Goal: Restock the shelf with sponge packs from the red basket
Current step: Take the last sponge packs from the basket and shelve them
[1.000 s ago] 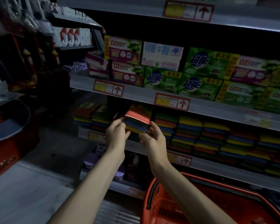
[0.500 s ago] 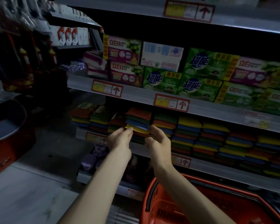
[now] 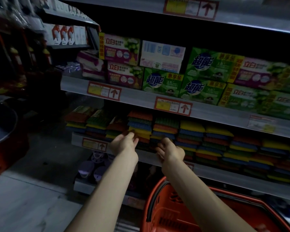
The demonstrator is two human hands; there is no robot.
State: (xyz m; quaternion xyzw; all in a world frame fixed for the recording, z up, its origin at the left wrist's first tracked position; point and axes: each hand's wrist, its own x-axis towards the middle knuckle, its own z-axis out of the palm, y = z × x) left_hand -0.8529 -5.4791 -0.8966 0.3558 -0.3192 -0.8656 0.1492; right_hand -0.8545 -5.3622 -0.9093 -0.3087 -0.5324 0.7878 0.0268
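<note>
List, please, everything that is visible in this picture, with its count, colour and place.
shelves: several, grey, one above another
sponge packs: many, red, green, blue and yellow, stacked on the shelf in front of the hands
boxes: many, green or purple and white, on the shelf above the sponges
price tags: several, red-framed, on the shelf edges
red basket: one, red, bottom right, under the arms
left grip: one, bare, fingers loosely curled, at the front of a sponge stack
right grip: one, bare, fingers loosely curled, at the shelf edge
</note>
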